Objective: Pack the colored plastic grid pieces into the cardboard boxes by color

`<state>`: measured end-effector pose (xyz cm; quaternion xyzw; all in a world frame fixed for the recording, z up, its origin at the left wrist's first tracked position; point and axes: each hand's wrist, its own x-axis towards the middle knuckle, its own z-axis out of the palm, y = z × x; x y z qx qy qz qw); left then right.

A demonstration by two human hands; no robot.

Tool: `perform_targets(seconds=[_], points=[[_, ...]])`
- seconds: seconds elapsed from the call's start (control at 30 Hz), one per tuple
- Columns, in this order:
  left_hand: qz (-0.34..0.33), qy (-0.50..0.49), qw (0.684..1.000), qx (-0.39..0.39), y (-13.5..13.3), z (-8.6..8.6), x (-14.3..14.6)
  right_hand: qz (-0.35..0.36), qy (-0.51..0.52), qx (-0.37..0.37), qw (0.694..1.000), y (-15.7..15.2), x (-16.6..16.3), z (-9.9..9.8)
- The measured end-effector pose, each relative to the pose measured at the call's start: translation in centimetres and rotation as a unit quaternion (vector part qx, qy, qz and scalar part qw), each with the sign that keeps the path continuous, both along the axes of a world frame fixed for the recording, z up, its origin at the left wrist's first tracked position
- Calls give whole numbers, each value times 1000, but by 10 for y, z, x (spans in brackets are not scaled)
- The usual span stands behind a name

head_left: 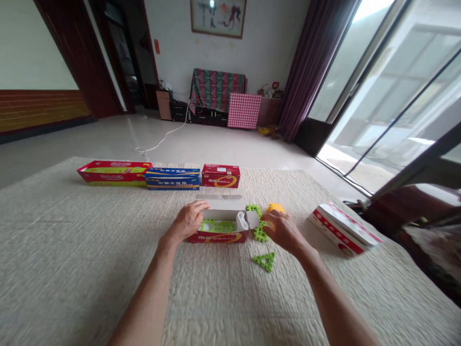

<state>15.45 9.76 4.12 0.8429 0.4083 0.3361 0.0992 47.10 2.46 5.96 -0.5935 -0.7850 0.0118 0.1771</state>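
A small red box [220, 237] with its white lid open lies in front of me on the cream quilted surface [72, 250]. Green toothed plastic pieces [216, 225] lie inside it. My left hand [187, 222] grips the box's left end, fingers curled over its edge. My right hand [283, 229] is closed just right of the box, over a green square piece [259, 234], and seems to pinch an orange piece. Another orange piece [275, 207] and a green piece [253, 208] lie behind that hand. A green triangle piece [265, 261] lies nearer to me.
Three closed boxes stand in a row at the back: a long red one [113, 173], a blue one [173, 179] and a small red one [221, 176]. A red-and-white box [342, 229] lies at the right edge. A tiled floor and glass doors lie beyond.
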Motion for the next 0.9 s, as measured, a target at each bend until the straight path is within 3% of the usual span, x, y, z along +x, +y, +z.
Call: perform_targets(seconds=[0.17, 0.3, 0.9], points=[[-2, 15, 1000, 0, 1, 1, -1, -51, -17, 16, 998, -5, -2, -27], [-5, 13, 1000, -4, 1, 1, -1, -44, -9, 33, 998, -11, -8, -40], [-9, -46, 999, -13, -2, -2, -1, -17, -64, 30, 997, -21, -12, -46]])
